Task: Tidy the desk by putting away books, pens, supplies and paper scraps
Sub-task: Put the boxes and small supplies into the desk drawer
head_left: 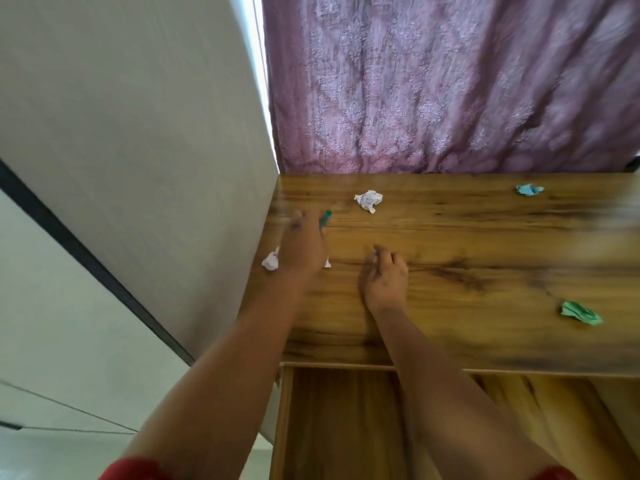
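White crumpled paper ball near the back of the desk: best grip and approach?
Pinch the white crumpled paper ball across its bunched middle, coming from above. It lies loose on the bare desk, clear all round, and its folds offer purchase from any side.

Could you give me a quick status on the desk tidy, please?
Left hand over a green pen, grip blurred. Right hand curled on the desk. Paper scraps not yet collected. Nothing blocking.

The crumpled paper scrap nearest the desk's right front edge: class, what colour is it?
Green: the crumpled paper scrap shows clearly in the head view, lying on the wooden desk.
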